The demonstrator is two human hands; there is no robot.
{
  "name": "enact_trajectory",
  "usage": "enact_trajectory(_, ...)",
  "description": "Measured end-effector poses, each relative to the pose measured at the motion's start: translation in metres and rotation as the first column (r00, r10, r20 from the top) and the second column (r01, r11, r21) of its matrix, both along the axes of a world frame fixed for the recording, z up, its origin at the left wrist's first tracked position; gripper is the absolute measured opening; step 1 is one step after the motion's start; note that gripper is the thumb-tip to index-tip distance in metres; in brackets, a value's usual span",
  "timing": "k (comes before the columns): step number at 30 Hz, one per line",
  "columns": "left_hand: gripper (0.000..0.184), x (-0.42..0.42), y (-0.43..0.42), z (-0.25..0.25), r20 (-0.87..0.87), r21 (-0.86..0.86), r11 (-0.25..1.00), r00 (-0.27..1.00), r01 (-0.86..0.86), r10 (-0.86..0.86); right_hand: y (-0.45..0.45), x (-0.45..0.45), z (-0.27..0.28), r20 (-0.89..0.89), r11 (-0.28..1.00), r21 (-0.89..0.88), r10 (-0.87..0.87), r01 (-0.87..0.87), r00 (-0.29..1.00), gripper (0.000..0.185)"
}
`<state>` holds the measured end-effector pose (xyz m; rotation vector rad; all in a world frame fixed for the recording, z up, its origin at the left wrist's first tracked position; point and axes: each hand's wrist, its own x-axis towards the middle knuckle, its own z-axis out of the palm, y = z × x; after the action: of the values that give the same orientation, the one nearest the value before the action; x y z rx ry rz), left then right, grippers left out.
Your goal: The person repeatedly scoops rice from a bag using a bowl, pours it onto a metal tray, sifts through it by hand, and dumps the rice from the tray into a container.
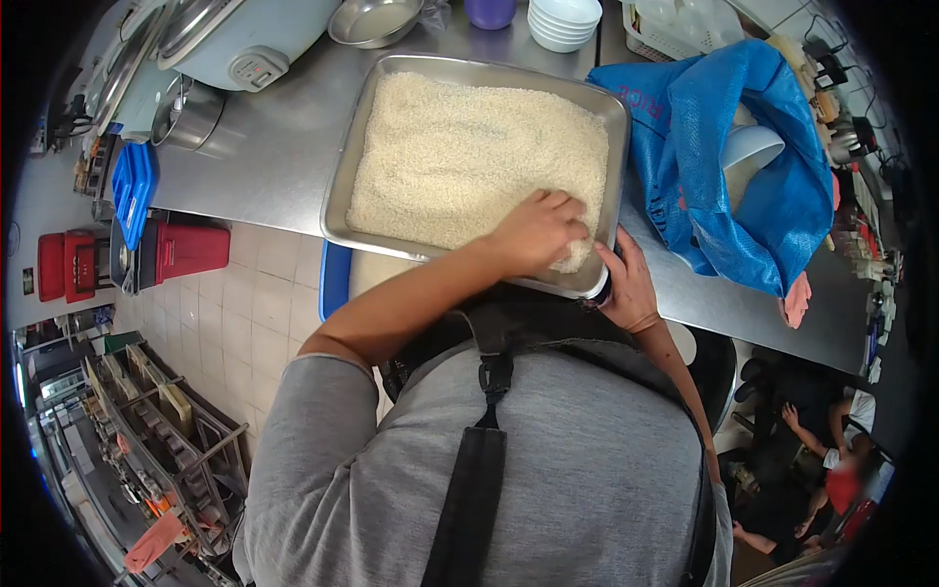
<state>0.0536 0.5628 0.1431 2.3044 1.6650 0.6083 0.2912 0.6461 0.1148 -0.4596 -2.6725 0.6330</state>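
A metal tray (333,196) full of dry white rice (460,147) sits at the front edge of the steel counter, its near rim by my body. My left hand (543,233) reaches across into the near right part of the rice. Its fingers are curled, with the tips down among the grains. At the tray's near right corner, my right hand (631,282) grips the rim, thumb on the side and fingers partly hidden. To the right stands a blue woven rice sack (685,176), its mouth open, with a white bowl (753,147) inside.
A rice cooker (245,44), a metal pot (188,115), a metal bowl (374,22) and stacked white bowls (564,24) stand on the counter (264,157). Below the tray is a blue-rimmed container (335,279). Other people (822,440) are at lower right.
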Motion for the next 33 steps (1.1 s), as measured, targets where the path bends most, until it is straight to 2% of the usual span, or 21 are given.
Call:
enact_trajectory(1, 0.039, -0.005, 0.009, -0.006, 0.005, 0.01, 1.0, 1.0, 0.022, -0.022, 0.0, 0.0, -0.001, -0.004, 1.0, 0.006, 0.0, 0.0, 1.0, 0.102)
enact_trajectory(4, 0.039, -0.036, 0.026, -0.017, -0.099, 0.069, 0.996, 0.993, -0.061, 0.068, 0.0, 0.0, 0.0, 0.003, 1.0, -0.009, -0.001, 0.001, 1.0, 0.103)
enact_trajectory(6, 0.038, -0.064, 0.03, -0.007, -0.107, -0.01, 0.983, 0.977, -0.184, 0.182, -0.001, 0.0, 0.002, 0.005, 1.0, -0.024, -0.004, 0.004, 1.0, 0.102)
enact_trajectory(8, 0.036, -0.098, 0.025, -0.011, -0.163, 0.076, 0.949, 0.935, -0.307, 0.315, 0.0, 0.0, 0.002, -0.006, 1.0, -0.029, -0.005, 0.005, 1.0, 0.101)
enact_trajectory(13, 0.036, -0.143, -0.021, 0.002, -0.227, -0.023, 0.83, 0.812, -0.557, 0.538, 0.002, -0.001, 0.002, -0.024, 0.999, -0.037, 0.011, -0.012, 1.0, 0.1)
enact_trajectory(16, 0.047, -0.121, -0.046, 0.0, -0.214, -0.074, 0.832, 0.823, -0.55, 0.526, 0.003, 0.0, 0.0, -0.02, 1.0, -0.017, 0.013, -0.013, 1.0, 0.098)
enact_trajectory(19, 0.059, -0.065, -0.047, 0.02, -0.159, -0.25, 0.83, 0.867, -0.498, 0.473, 0.004, 0.0, 0.001, 0.002, 1.0, 0.002, 0.014, -0.014, 1.0, 0.094)
enact_trajectory(21, 0.068, -0.036, -0.038, 0.017, -0.156, -0.263, 0.882, 0.92, -0.391, 0.361, 0.004, 0.0, 0.001, 0.014, 1.0, 0.005, 0.019, -0.019, 1.0, 0.092)
enact_trajectory(25, 0.051, -0.026, 0.0, 0.011, -0.036, -0.138, 0.966, 0.976, -0.218, 0.215, 0.004, 0.001, -0.001, 0.022, 1.0, 0.017, 0.016, -0.016, 1.0, 0.091)
enact_trajectory(26, 0.043, -0.032, 0.012, 0.007, -0.075, -0.026, 0.969, 0.967, -0.247, 0.244, 0.004, 0.001, 0.0, 0.022, 1.0, 0.021, 0.013, -0.013, 1.0, 0.091)
enact_trajectory(29, 0.042, -0.061, 0.048, 0.008, -0.244, -0.115, 0.907, 0.897, -0.404, 0.369, 0.001, -0.001, 0.006, 0.0, 1.0, -0.028, 0.008, -0.008, 1.0, 0.093)
enact_trajectory(33, 0.042, -0.063, 0.088, 0.014, -0.113, -0.024, 0.923, 0.918, -0.385, 0.38, 0.001, 0.0, 0.003, 0.018, 1.0, -0.029, 0.012, -0.011, 1.0, 0.097)
